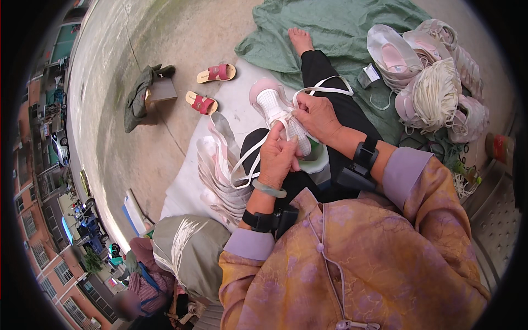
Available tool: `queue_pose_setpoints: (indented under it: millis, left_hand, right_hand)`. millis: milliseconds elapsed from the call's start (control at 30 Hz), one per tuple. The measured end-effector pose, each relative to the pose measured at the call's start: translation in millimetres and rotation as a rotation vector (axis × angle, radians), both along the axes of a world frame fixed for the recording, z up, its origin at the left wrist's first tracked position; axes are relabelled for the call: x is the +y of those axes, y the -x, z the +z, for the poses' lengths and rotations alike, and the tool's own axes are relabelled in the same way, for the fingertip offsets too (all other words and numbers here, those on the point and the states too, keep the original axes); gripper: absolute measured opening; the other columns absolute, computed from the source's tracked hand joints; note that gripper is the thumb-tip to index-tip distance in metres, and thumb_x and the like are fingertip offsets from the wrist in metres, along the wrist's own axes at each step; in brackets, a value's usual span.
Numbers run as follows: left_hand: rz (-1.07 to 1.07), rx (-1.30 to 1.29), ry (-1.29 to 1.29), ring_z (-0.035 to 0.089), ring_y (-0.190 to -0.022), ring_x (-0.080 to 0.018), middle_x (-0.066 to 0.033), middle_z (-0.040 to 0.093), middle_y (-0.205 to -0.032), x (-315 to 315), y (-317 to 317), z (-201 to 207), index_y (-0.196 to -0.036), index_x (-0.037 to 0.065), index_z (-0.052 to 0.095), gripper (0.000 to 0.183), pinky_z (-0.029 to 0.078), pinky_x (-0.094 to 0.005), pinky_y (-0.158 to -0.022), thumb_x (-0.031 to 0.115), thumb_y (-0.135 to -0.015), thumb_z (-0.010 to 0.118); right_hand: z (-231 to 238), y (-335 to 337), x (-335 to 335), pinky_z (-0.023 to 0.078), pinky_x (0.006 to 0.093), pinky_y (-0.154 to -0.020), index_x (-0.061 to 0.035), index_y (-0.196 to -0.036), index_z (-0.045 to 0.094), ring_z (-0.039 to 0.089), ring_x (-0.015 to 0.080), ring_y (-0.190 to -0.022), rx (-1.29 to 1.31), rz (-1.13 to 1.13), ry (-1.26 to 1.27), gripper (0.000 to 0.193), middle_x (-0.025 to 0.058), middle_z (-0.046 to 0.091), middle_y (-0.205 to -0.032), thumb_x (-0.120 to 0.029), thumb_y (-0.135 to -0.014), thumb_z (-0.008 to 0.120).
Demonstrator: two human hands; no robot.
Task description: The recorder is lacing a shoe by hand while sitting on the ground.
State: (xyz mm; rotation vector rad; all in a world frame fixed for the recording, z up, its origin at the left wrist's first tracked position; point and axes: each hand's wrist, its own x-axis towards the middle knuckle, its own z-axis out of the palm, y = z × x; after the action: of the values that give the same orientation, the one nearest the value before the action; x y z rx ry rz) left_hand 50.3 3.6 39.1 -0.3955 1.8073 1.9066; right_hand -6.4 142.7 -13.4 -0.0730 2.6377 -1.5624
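Note:
A pink and white sneaker (263,94) rests between my legs, toe pointing away from me. White shoelace (246,160) is threaded through its upper, with long ends looping out on both sides. My left hand (276,157) is closed at the laces near the middle of the shoe, fingertips pinching the lace there; a loop hangs down to its left. My right hand (318,116) pinches the lace on the shoe's right side, and another loop (336,81) arcs over my leg. Part of the shoe's heel end is hidden by my hands; something green shows there.
Stacked pale shoe uppers (217,165) lie on my left. To the right are more uppers (388,55) and a bundle of white laces (437,93) on a green cloth (330,22). Red slippers (217,72) and a small box-like stool (159,91) stand ahead left. Another person (148,280) sits lower left.

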Motion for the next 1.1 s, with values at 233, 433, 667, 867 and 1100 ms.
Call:
queue_pose_setpoints:
  millis: [233,433,667,867,1100]
  left_hand:
    - [0.466,-0.049,-0.234,0.057,-0.057,-0.01,-0.007,0.06,-0.074,-29,-7,12,-0.1,-0.001,0.057,0.02,0.046,-0.0201,-0.052,0.015,-0.088,0.052]
    - [0.495,0.026,-0.058,0.048,-0.047,-0.005,0.0009,0.053,-0.063,-45,-13,-2,-0.092,0.002,0.06,0.019,0.033,-0.0171,-0.04,0.02,-0.087,0.056]
    - [0.449,0.06,0.041,0.047,-0.038,-0.0063,-0.0004,0.052,-0.058,-24,-5,-14,-0.088,0.007,0.049,0.011,0.032,-0.0172,-0.032,0.017,-0.088,0.052]
    - [0.468,0.107,0.032,0.041,-0.037,-0.0057,-0.0002,0.05,-0.057,-22,4,-27,-0.088,0.007,0.047,0.006,0.03,-0.0182,-0.032,0.013,-0.087,0.05]
    - [0.438,0.091,0.173,0.05,-0.044,-0.0127,-0.0065,0.052,-0.059,-21,10,-44,-0.086,0.002,0.049,0.008,0.041,-0.0273,-0.04,0.009,-0.082,0.051]
  right_hand:
    - [9,0,9,0.044,0.0334,-0.053,-0.0013,-0.074,0.051,0.058,0.0242,-0.055,-0.055,0.001,-0.086,0.025,0.011,0.056,-0.059,-0.021,-0.071,0.067]
    - [26,-13,9,0.045,0.0335,-0.058,-0.0054,-0.079,0.057,0.059,0.0251,-0.064,0.135,0.166,-0.105,0.016,0.0098,0.058,-0.067,-0.017,-0.07,0.065]
    - [33,-12,1,0.035,0.0325,-0.066,-0.0137,-0.097,0.056,0.048,0.0178,-0.075,0.622,0.649,-0.388,0.029,0.0016,0.048,-0.079,-0.016,-0.069,0.063]
    - [31,-7,-3,0.035,0.0339,-0.067,-0.0142,-0.105,0.057,0.048,0.0193,-0.075,0.577,0.588,-0.336,0.041,0.0024,0.047,-0.078,-0.021,-0.066,0.066]
    - [30,-6,-2,0.034,0.0345,-0.069,-0.0153,-0.107,0.057,0.048,0.0207,-0.077,0.516,0.561,-0.297,0.043,0.0033,0.047,-0.079,-0.021,-0.065,0.067]
